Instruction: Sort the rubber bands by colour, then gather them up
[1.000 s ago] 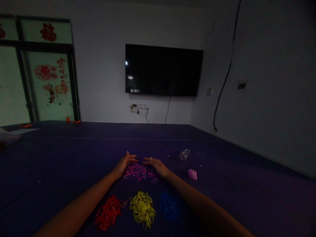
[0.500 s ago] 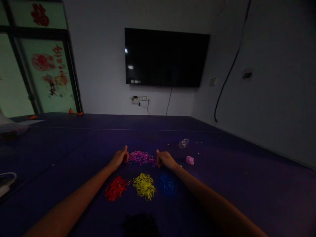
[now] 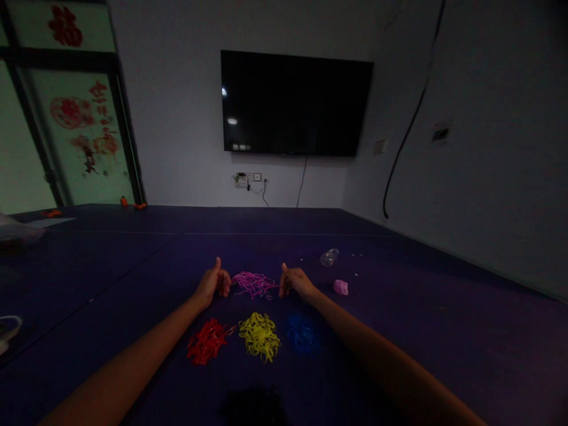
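Observation:
A loose pile of pink rubber bands (image 3: 252, 284) lies between my hands on the dark blue surface (image 3: 275, 248). My left hand (image 3: 215, 283) is at the pile's left edge, thumb raised and fingers loosely curled, with nothing visible in it. On the right side, my right hand (image 3: 296, 281) has its thumb up away from half-bent fingers, whose tips are at the pile's edge; contact is hard to make out. Nearer to me are separate heaps of red rubber bands (image 3: 207, 341), yellow rubber bands (image 3: 260, 336) and blue rubber bands (image 3: 302, 333).
Beyond my right hand lie a clear plastic item (image 3: 329, 257) and a small pink lump (image 3: 341, 287). A dark patch (image 3: 255, 405) shows at the bottom. Clear plastic wrapping (image 3: 18, 229) and a white looped item (image 3: 11, 328) are at the left.
My left hand has shifted slightly left, away from the pink pile, and its fingers have loosened. My right hand has moved only slightly. The view has turned a little.

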Tool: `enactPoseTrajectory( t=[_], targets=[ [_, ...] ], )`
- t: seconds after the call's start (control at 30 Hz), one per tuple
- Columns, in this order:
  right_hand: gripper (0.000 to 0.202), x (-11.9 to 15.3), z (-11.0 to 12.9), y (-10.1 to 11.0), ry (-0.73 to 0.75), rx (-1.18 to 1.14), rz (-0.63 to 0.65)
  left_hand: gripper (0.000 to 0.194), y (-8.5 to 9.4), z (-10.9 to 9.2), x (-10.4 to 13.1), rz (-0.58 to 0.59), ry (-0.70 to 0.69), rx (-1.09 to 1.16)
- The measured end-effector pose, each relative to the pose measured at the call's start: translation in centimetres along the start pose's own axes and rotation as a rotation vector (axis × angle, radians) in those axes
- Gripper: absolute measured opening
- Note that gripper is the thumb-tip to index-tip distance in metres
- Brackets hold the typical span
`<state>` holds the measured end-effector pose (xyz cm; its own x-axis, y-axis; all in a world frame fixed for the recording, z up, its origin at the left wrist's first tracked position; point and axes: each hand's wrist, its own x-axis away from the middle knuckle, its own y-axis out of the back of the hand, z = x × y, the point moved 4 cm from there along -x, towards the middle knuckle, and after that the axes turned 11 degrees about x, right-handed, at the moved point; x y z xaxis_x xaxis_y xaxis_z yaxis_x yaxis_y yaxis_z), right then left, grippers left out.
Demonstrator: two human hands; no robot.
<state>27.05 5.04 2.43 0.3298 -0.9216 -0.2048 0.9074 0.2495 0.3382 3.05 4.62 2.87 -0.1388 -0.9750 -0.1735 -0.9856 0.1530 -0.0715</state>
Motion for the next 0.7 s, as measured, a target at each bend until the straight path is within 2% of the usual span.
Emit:
enactPoseTrajectory(
  t=[0.13, 0.2, 0.27, 0.33, 0.43, 0.5, 0.53, 0.6, 0.7],
  targets=[
    [0.068, 0.4, 1.0, -1.2, 0.066, 0.121, 0.137, 0.077, -1.4, 0.2, 0.3, 0.19, 0.069, -0.092],
    [0.069, 0.5, 1.5, -1.8, 0.107, 0.128, 0.166, 0.078, -1.7, 0.0, 0.3, 0.22, 0.069, -0.055],
    [0.069, 0.4, 1.7, -1.9, 0.117, 0.092, 0.141, 0.079, -1.5, -0.2, 0.2, 0.208, 0.046, 0.001],
    [0.071, 0.1, 1.2, -1.2, 0.091, 0.029, 0.04, 0.078, -0.9, -0.4, 0.1, 0.123, -0.017, 0.009],
    [0.073, -0.3, -0.2, 0.7, 0.04, -0.027, -0.213, 0.07, 0.3, -0.8, 0.0, -0.082, -0.164, -0.124],
    [0.071, -0.5, -1.0, 1.6, 0.018, 0.021, -0.332, 0.065, 0.3, -0.8, 0.0, -0.106, -0.253, -0.285],
    [0.069, -0.6, -1.3, 1.7, 0.012, 0.068, -0.355, 0.069, 0.0, -0.7, 0.0, -0.07, -0.283, -0.382],
    [0.067, -0.7, -1.4, 1.4, 0.023, 0.169, -0.332, 0.09, -0.9, -0.2, -0.2, 0.052, -0.305, -0.579],
    [0.067, -0.7, -0.7, -0.1, 0.113, 0.217, -0.177, 0.116, -2.2, 0.9, -0.7, 0.245, -0.266, -0.787]
  ],
)
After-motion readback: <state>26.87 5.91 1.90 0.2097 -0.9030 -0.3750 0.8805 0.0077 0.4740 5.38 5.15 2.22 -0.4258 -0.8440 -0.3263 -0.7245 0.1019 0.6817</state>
